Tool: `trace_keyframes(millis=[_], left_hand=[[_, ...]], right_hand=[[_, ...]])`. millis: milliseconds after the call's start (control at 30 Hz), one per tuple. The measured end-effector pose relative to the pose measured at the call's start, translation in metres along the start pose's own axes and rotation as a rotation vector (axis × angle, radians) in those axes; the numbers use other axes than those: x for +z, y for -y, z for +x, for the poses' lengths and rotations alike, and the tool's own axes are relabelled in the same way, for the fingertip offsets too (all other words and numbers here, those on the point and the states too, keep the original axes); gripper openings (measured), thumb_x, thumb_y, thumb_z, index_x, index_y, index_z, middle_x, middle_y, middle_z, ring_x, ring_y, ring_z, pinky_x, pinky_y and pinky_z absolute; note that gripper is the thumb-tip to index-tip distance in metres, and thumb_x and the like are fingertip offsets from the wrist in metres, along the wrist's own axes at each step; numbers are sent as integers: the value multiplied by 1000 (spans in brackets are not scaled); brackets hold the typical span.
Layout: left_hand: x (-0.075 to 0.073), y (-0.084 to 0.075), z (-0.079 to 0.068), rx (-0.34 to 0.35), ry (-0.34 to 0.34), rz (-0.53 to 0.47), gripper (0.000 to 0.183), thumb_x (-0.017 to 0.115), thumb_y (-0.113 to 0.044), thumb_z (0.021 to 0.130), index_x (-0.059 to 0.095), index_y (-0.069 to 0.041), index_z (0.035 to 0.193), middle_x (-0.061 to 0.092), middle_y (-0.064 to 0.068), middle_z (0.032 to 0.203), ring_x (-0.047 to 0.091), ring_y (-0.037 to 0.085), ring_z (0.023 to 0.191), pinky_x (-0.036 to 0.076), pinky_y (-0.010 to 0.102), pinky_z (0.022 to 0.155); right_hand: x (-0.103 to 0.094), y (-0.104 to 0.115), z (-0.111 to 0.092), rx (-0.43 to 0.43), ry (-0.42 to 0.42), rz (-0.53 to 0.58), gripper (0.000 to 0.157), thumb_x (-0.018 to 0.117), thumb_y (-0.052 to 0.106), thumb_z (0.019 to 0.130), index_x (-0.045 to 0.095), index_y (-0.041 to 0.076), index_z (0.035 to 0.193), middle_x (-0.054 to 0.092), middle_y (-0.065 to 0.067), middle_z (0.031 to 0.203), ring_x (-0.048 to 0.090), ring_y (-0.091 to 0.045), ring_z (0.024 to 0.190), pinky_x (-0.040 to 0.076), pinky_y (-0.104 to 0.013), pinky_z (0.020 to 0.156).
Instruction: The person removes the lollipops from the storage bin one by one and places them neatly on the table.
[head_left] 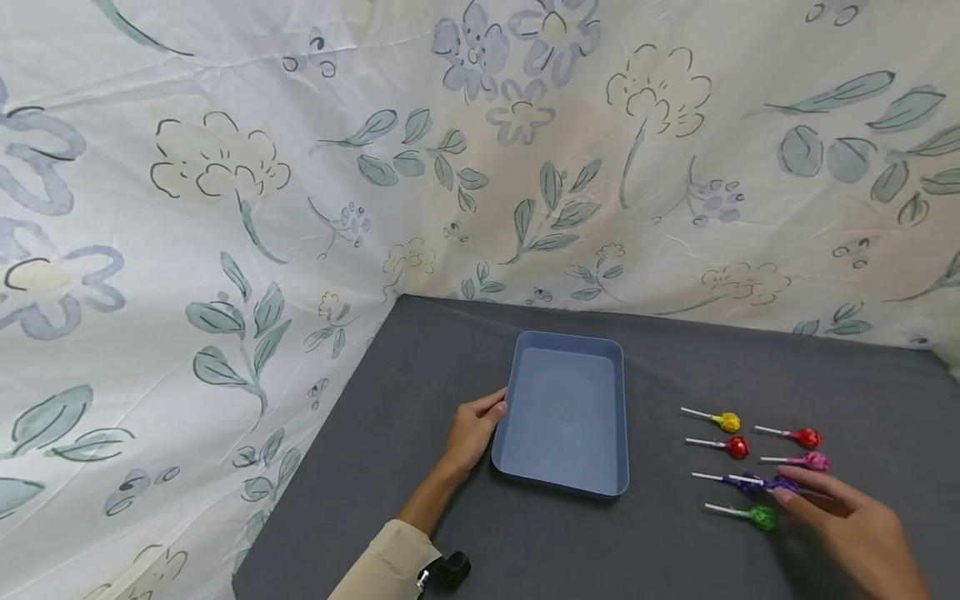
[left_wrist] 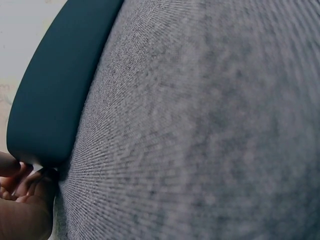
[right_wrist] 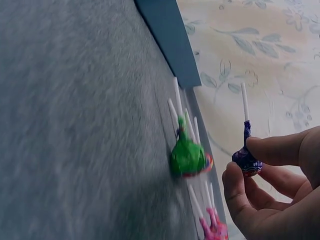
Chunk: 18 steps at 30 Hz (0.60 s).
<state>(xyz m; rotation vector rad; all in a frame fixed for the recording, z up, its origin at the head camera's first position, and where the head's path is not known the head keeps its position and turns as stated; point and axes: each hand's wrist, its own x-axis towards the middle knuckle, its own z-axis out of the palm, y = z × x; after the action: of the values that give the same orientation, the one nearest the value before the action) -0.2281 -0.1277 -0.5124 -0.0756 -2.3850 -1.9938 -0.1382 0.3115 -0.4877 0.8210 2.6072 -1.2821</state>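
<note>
My left hand grips the left side of a blue rectangular tray, thumb at the rim; the left wrist view shows the fingers at the end of the tray's wall. Between thumb and fingers, my right hand pinches a purple-wrapped lollipop by its head, raised off the table with its white stick pointing up in the right wrist view. Below it in the head view lies another purple lollipop. A green lollipop and a pink lollipop lie close to this hand.
Farther back on the dark grey table lie a yellow lollipop and two red ones, one red lollipop left of the other red lollipop. Flower-patterned cloth borders the table at the back and left.
</note>
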Motion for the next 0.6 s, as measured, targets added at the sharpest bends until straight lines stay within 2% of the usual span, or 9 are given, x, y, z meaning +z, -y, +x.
trace_keyframes(millis=[67,200,300,400,500,533,600], left_hand=[[-1,0,0,4,1,6,37,61,-15,108,66,-2,143,62,18,148,56,34,141,46,52,117],[-2,1,0,8,2,14,37,61,-16,109,66,-2,143,62,19,147,57,34,141,47,52,116],[-2,1,0,1,2,16,37,61,-17,108,66,-3,143,63,18,147,57,33,141,47,51,116],[-4,3,1,-5,3,23,37,61,-17,109,66,-4,143,63,17,148,57,32,141,47,50,116],[-4,3,1,-7,9,35,38,61,-17,109,65,-5,144,63,16,148,57,31,141,48,49,116],[-5,3,1,-8,12,36,38,60,-17,109,65,-5,145,62,16,148,57,31,141,48,49,116],[-5,3,1,-11,13,40,38,60,-17,109,65,-5,145,62,16,149,57,31,141,48,48,116]], right_hand=[[-2,-4,-1,2,-23,-28,68,73,44,101,56,-2,148,57,-35,142,66,-44,108,54,-59,82],[-5,-19,3,-16,-54,-37,60,74,32,102,58,-9,143,64,-37,127,71,-25,77,56,-38,63],[-5,-33,10,-17,-57,-5,59,73,27,103,55,-11,145,55,-40,139,69,-14,73,55,-28,55],[-8,-46,17,-2,-55,28,59,71,21,104,51,-12,149,47,-39,152,63,0,68,57,-25,55],[-13,-57,21,33,-32,3,63,71,23,104,47,-12,151,42,-42,153,67,-7,68,61,-33,60],[-15,-61,23,42,-21,-15,64,71,24,104,46,-12,151,45,-42,151,72,-14,70,62,-38,62],[-20,-66,24,83,5,-60,69,73,30,103,47,-10,152,46,-43,148,75,-37,83,61,-47,71]])
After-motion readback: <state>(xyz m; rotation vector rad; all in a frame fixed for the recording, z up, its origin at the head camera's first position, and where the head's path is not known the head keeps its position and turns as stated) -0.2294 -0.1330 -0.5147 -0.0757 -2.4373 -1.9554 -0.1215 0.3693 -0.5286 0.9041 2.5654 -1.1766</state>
